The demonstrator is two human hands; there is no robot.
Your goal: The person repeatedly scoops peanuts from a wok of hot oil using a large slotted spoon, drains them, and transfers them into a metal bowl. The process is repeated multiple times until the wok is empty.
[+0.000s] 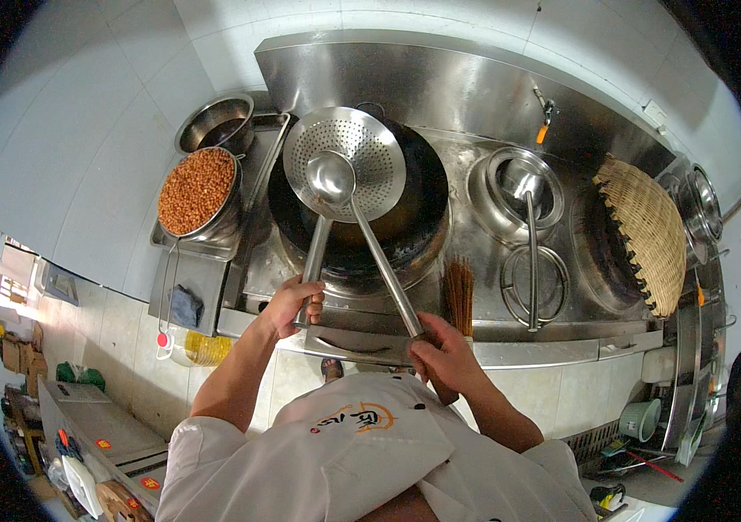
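Observation:
My left hand (295,304) grips the metal handle of a perforated steel strainer ladle (370,140), whose wide bowl is over a large black wok (426,189). In my right hand (445,350) is the dark grip of a long-handled steel wok ladle (333,176). The ladle's bowl overlaps the strainer's bowl; whether they touch I cannot tell. Little of the wok's inside shows behind the two utensils. To the left, a round strainer heaped with peanuts (197,189) rests on a pot over a metal tray (227,253).
A bamboo brush (458,293) lies right of the wok. Beyond it are a steel pot with a ladle (527,189), a ring stand (504,280) and a woven bamboo basket (654,235). A steel bowl (214,124) stands back left. Below the counter is an oil jug (204,349).

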